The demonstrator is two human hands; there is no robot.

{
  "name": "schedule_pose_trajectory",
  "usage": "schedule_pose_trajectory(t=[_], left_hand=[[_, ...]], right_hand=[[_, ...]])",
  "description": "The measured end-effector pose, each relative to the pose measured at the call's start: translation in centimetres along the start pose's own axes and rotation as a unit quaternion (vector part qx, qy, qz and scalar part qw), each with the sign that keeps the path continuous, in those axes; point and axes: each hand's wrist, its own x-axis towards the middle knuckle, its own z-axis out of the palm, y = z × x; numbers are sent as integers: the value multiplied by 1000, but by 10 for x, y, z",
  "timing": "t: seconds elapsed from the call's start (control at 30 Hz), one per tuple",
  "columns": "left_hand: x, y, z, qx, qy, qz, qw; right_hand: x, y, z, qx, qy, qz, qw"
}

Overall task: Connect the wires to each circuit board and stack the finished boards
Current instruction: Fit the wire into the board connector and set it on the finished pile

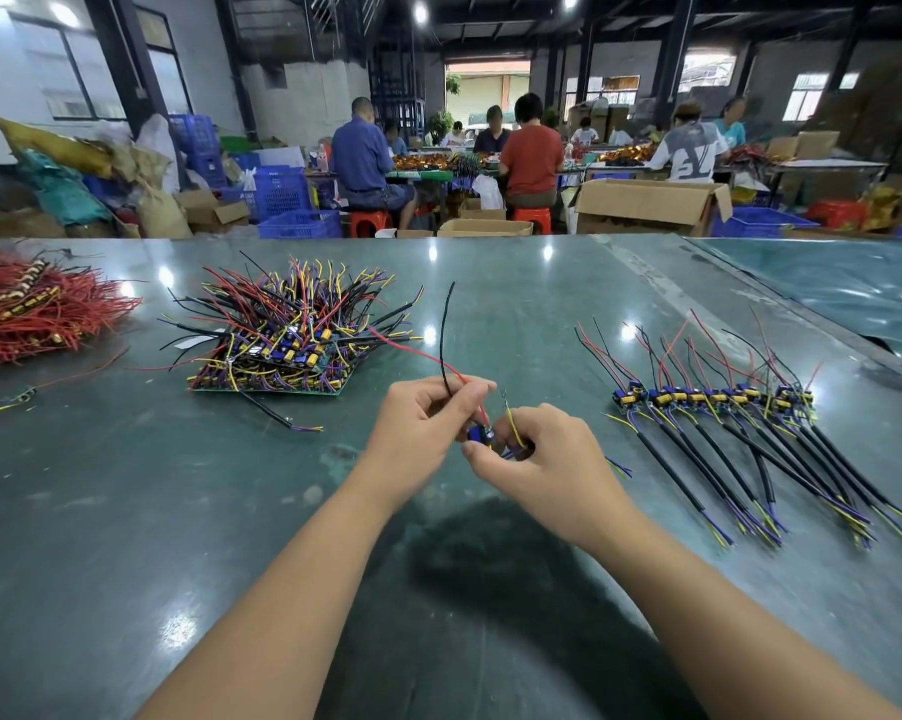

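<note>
A wide green worktop (pixel 126 511) stands in a big workshop hall, and both hands work above its near middle part. Between the hands is a small circuit board (pixel 475 434) with blue parts, held a little above the surface. The left hand (pixel 421 431) has its fingers curled and pinches a black wire (pixel 444 335) and a red wire (pixel 422 354) that rise from the board. The right hand (pixel 537 459) has its fingers curled around the board's other side, and a yellow wire (pixel 513 426) stands up from its grip. To the right, a row of boards (pixel 714 397) with wires lies on the worktop, the black cables pointing toward the person. To the left is a pile of boards (pixel 282 350) with many wires, and further left a heap of red wires (pixel 33 314). Behind the worktop, people (pixel 532 153) sit at tables among blue crates (pixel 293 224) and cardboard boxes (pixel 651 205).
</note>
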Motion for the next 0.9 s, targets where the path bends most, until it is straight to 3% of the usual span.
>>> schedule_pose_trajectory(t=[0.4, 0.57, 0.67, 0.73, 0.83, 0.9], left_hand=[[10, -10, -22, 127, 223, 66, 964], [20, -18, -34, 34, 269, -5, 963], [21, -18, -34, -26, 264, -43, 963], [20, -13, -33, -140, 235, -72, 959], [19, -3, -35, -323, 104, -102, 935], [16, -1, -32, -321, 23, -105, 941]], right_hand=[[-9, -6, 4, 29, -153, -70, 985], [-15, -6, 5, 17, -197, -84, 977], [-14, -4, 6, 8, -187, -82, 979], [-14, -3, 6, 4, -170, -74, 983], [-14, -2, 7, 11, -130, -54, 990], [-13, -1, 8, 28, -102, -44, 993]])
